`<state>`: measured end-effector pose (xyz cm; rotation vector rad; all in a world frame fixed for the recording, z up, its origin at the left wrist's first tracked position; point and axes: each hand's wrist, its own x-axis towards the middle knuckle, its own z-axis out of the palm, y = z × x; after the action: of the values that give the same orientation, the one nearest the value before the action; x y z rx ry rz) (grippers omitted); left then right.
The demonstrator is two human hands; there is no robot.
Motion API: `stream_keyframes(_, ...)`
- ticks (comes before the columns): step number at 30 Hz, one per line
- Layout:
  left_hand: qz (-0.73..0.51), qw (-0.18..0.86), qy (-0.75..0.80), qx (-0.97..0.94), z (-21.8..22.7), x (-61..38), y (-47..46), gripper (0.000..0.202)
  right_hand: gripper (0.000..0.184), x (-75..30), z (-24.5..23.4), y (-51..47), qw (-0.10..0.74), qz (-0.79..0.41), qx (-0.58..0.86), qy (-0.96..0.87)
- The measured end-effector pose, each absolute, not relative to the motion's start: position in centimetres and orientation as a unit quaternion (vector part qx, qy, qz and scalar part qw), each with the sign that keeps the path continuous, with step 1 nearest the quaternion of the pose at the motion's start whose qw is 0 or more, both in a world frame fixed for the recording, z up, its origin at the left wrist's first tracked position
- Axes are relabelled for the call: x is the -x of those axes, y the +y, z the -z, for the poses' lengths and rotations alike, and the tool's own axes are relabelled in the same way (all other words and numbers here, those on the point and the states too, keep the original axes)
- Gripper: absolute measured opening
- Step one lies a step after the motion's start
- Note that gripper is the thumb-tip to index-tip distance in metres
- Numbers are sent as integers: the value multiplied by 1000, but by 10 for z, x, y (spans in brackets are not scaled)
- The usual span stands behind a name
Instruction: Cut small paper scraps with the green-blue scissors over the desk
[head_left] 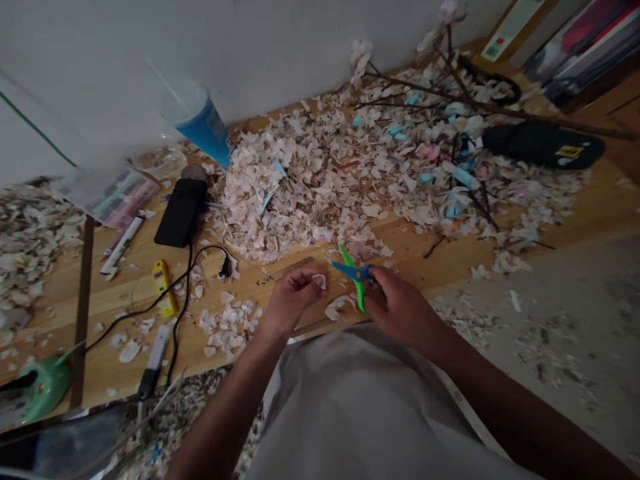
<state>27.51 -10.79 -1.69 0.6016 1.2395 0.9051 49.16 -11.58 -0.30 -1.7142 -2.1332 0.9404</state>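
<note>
In my right hand point(395, 303) is a pair of scissors point(354, 272) with blue and bright green parts, its blades parted and pointing left. My left hand point(295, 300) pinches a small pale paper piece point(319, 280) between thumb and fingers, a little left of the blades and apart from them. A curved pale strip point(341, 307) lies on the wooden table point(400, 250) between the hands. Beyond them spreads a large heap of pale paper scraps point(290, 180). A smaller pile of cut pieces point(233, 327) sits left of my left forearm.
Left of the heap stand a blue cup point(203, 130) and a black phone point(183, 210) on a cable point(145, 310). Nearby lie a yellow box point(165, 287), a utility knife point(155, 360) and a green glue gun point(47, 390). Branches with paper flowers point(465, 100) lie back right by a dark pouch point(545, 143).
</note>
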Motion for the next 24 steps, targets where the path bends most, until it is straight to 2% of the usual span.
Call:
stream_keyframes(5,-434,673,541,-258,22,-277,-113,36,20,-486,2,-120,41,-293,564,-771)
stream_keyframes(16,-517,621,531,-253,21,-291,-121,28,20,-476,-6,-126,45,-255,574,-776)
stream_keyframes(24,-530,628,516,-240,27,-293,-125,21,17,-475,-5,-127,37,-251,578,-776)
